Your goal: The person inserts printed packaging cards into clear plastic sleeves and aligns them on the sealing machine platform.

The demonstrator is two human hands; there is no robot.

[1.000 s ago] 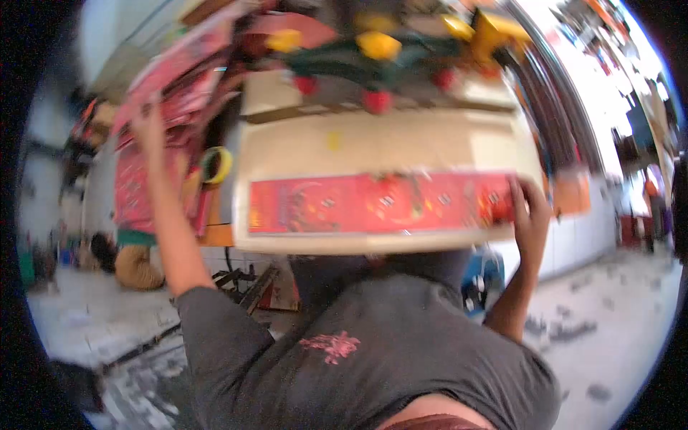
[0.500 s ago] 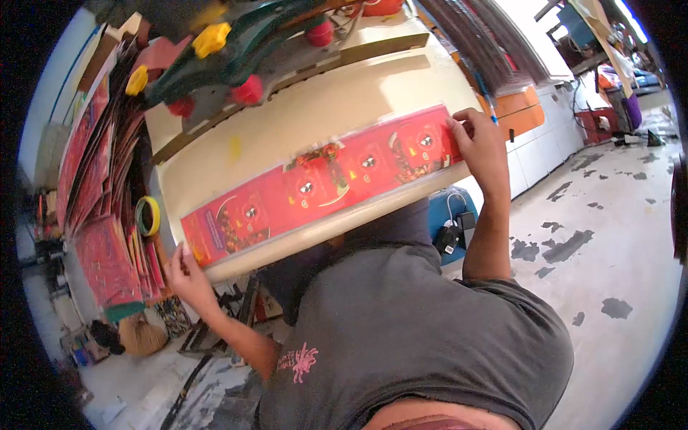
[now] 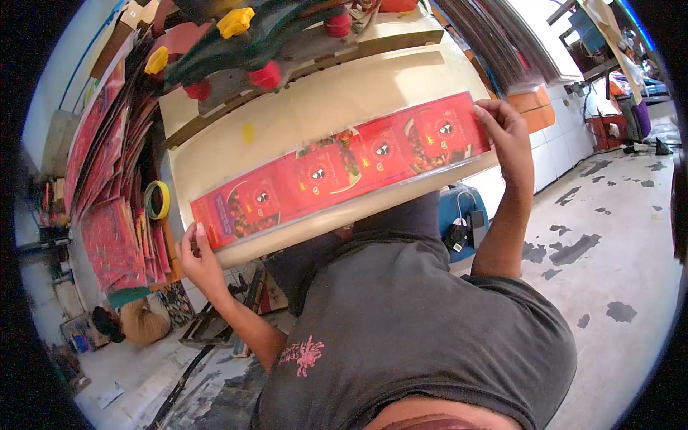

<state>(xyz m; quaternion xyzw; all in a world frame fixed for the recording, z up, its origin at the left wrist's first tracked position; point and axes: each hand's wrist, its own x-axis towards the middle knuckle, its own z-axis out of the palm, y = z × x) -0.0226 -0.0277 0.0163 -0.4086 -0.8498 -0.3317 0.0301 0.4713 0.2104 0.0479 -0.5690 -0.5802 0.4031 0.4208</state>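
A long red printed strip (image 3: 369, 159) with food pictures and round logos lies slantwise along the front of a cream-topped work table (image 3: 265, 136). Its surface looks shiny, with a clear margin along the near edge. My left hand (image 3: 202, 264) pinches the strip's near left corner, thumb on top and the other fingers partly hidden. At the far right end, my right hand (image 3: 507, 137) is closed on the edge, with its thumb over the print and its fingers curled.
Behind the strip stands a green machine (image 3: 276, 46) with red feet and yellow knobs, beside a long ledge (image 3: 401, 41). Stacked red printed sheets (image 3: 111, 236) and a yellow tape roll (image 3: 157, 200) are at left. More stacked sheets (image 3: 494, 46) stand at upper right.
The whole view has shifted, so the table, strip and hands appear farther up and to the right. Both hands keep hold of the strip's ends, and it stays in nearly the same place on the table.
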